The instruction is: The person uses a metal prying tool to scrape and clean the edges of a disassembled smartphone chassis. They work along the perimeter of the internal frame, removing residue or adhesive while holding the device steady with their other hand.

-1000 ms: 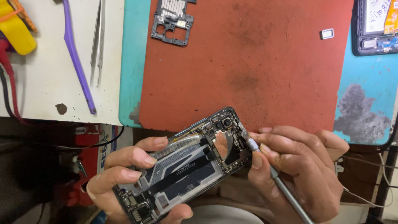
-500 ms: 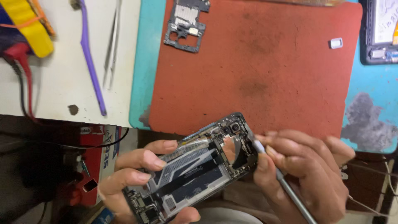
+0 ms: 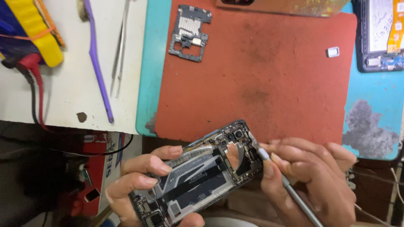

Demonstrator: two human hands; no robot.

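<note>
The left hand (image 3: 145,185) grips an opened phone (image 3: 198,174) from below, fingers curled over its long edge and thumb under the lower end; the phone is held in the air just off the near edge of the bench, tilted, with its camera end up toward the red mat (image 3: 261,80) and its back cover off so the inner boards and black strips show. The right hand (image 3: 311,180) is closed around a grey screwdriver (image 3: 294,193), pinched like a pen, its tip touching the phone's upper right edge beside the camera cluster. Beyond the hands the red mat lies on a blue mat (image 3: 370,105) whose near right corner is worn grey. At the far left corner of the red mat lies a small dark phone frame part (image 3: 189,33), and near its far right edge a little white tray (image 3: 333,52). Another opened phone (image 3: 381,35) rests at the far right on the blue mat. Left of the mats, on the white tabletop (image 3: 71,84), lie a purple pry tool (image 3: 99,63), tweezers (image 3: 120,46) and, in the far left corner, a yellow meter (image 3: 31,29) with red and black leads.
</note>
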